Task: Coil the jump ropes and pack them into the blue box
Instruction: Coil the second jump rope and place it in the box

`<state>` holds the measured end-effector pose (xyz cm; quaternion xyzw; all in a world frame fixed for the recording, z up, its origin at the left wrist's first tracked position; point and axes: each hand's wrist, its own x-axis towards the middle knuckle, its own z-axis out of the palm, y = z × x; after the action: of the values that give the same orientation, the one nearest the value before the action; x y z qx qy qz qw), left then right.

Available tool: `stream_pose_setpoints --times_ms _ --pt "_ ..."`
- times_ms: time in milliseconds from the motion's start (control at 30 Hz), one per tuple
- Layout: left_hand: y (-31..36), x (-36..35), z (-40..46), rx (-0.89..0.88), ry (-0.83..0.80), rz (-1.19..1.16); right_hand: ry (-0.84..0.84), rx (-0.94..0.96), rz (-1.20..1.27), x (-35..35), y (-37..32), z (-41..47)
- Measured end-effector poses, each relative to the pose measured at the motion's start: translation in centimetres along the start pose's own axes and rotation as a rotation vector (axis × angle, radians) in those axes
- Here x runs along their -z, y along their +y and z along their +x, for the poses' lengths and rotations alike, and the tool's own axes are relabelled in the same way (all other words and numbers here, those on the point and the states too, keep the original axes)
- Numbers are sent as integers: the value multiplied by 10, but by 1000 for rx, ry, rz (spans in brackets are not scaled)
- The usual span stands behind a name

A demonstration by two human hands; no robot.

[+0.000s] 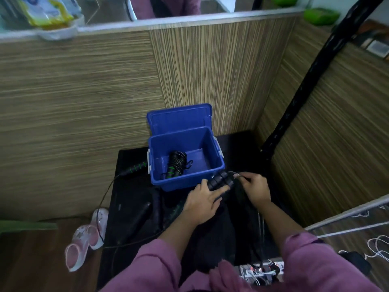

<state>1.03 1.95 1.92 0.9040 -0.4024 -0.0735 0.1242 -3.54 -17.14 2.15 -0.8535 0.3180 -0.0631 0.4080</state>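
The open blue box (212, 171) stands on a black table, its lid (179, 120) leaning upright behind it. One coiled jump rope (175, 164) with green-ringed black handles lies inside. My left hand (203, 200) grips the paired black handles of a second jump rope (221, 180) just in front of the box's right corner. My right hand (255, 187) pinches that rope's thin cord beside the handles. A third jump rope's handle (135, 167) lies left of the box, its cord trailing off the table edge. Another dark handle (143, 210) lies nearer me.
The black table (237, 142) sits in a corner of wood-striped walls. Pink slippers (86, 239) lie on the floor at the left. A black pole (311, 81) slants up at the right. White cables and electronics (263, 270) sit near my right sleeve.
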Motion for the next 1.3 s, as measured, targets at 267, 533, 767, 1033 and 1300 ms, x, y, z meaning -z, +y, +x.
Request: stream_pose_setpoints --times_ms 267,533,767,1033,1300 --pt "-27 69 29 15 66 -22 -2 172 -45 22 -80 49" --pt "-56 148 61 344 395 -362 -123 377 226 -10 -179 56" --pt "-80 169 63 467 605 -619 -389 359 309 -38 -200 26" --pt "-81 178 59 382 645 -1055 -663 254 414 -54 -197 6" --pt "-68 172 57 428 588 -1313 -690 273 279 -54 -186 2"
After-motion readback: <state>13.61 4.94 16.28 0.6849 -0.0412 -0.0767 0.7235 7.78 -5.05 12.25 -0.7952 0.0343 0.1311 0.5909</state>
